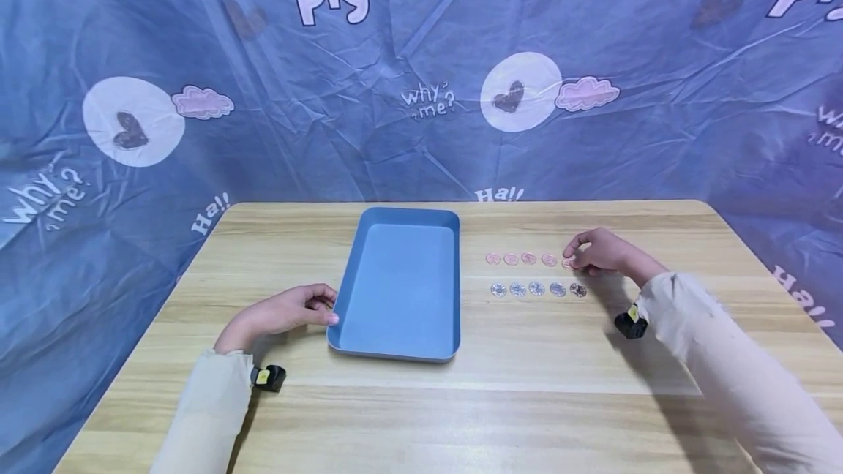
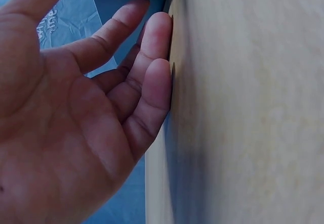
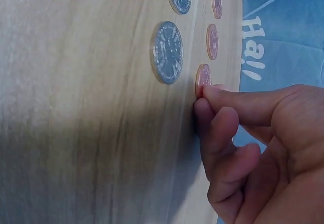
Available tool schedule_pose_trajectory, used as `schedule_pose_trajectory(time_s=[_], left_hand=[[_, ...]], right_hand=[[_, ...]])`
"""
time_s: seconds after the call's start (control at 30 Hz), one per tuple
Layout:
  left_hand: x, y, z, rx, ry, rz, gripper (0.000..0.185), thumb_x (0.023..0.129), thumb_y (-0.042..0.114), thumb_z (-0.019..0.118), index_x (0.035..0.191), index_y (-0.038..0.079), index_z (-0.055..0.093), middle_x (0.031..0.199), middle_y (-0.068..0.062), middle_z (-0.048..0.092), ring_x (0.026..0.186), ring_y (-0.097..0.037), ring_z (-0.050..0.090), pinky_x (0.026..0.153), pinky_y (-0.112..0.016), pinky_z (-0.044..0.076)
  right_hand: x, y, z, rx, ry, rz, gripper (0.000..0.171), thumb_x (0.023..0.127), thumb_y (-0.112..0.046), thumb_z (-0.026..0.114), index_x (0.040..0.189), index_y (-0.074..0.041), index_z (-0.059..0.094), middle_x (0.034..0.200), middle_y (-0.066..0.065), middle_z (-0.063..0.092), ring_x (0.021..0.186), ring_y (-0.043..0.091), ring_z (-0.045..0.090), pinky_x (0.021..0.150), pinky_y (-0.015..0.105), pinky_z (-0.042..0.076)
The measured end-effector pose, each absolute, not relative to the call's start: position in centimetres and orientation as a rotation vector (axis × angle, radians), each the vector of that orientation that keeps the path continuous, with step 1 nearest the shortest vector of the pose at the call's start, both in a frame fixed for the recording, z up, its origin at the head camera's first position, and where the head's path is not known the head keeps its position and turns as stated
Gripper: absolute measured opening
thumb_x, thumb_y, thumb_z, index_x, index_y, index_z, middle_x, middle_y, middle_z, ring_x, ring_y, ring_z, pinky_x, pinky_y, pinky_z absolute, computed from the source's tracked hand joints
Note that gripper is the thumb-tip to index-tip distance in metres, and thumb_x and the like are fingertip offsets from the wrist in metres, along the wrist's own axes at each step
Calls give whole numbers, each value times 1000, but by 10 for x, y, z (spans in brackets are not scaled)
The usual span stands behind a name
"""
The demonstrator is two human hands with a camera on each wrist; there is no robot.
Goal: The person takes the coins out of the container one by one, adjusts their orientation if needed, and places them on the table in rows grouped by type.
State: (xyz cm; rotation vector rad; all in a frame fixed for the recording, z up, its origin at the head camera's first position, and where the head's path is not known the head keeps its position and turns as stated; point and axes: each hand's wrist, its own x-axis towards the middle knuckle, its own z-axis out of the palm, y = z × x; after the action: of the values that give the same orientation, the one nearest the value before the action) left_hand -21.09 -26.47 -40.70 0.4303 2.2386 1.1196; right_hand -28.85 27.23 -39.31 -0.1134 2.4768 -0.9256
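Head view: the right hand [image 1: 602, 252] pinches the end pink coin [image 1: 568, 263], farthest right of the blue tray [image 1: 399, 285]; bare table [image 1: 527, 371] lies open nearer the person. The left hand [image 1: 286, 311] touches the tray's left rim.

Left wrist: fingers [image 2: 152, 67] relaxed, close together, resting against the table edge.

Right wrist: thumb and forefinger nip the pink coin [image 3: 203, 78], beside a silver coin [image 3: 167, 52].

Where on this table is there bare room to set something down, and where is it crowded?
Free: the blue tray floor, the wood between the tray and the coin rows, and the front strip of the table between the sleeves. Crowded: the coins, where the right hand pinches the end pink coin, and the tray's left rim at the left hand.
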Motion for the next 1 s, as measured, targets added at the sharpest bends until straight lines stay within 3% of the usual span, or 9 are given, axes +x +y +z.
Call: schedule_pose_trajectory(time_s=[0.23, 0.63, 0.9, 1.0], left_hand=[[-210, -268, -405, 434, 2259, 1105, 50, 92, 29, 66, 125, -6, 50, 107, -11, 62, 97, -15, 57, 87, -28, 46], [-210, -267, -405, 448, 2230, 1133, 51, 92, 26, 66, 127, -7, 48, 108, -12, 62, 97, -15, 56, 86, -26, 47], [-211, -270, -403, 479, 2323, 1082, 53, 97, 33, 58, 131, -6, 46, 116, -13, 60, 106, -18, 55, 94, -36, 45], [-211, -274, -400, 481, 2420, 1052, 53, 98, 33, 56, 134, -3, 46, 122, -15, 60, 111, -25, 57, 97, -41, 46]], right_hand=[[-287, 269, -396, -121, 2512, -955, 28, 85, -1, 60, 111, 10, 57, 63, -3, 55, 54, 6, 50, 50, 20, 44], [-285, 271, -399, -101, 2518, -1000, 27, 91, -5, 58, 112, 11, 55, 69, 0, 58, 58, 10, 53, 52, 23, 46], [-273, 293, -390, -110, 2476, -1173, 45, 99, -22, 52, 132, 8, 44, 87, 0, 66, 68, 8, 60, 56, 24, 48], [-263, 303, -384, -123, 2491, -1276, 46, 101, -25, 50, 135, 5, 41, 92, -8, 66, 75, 6, 62, 63, 26, 52]])
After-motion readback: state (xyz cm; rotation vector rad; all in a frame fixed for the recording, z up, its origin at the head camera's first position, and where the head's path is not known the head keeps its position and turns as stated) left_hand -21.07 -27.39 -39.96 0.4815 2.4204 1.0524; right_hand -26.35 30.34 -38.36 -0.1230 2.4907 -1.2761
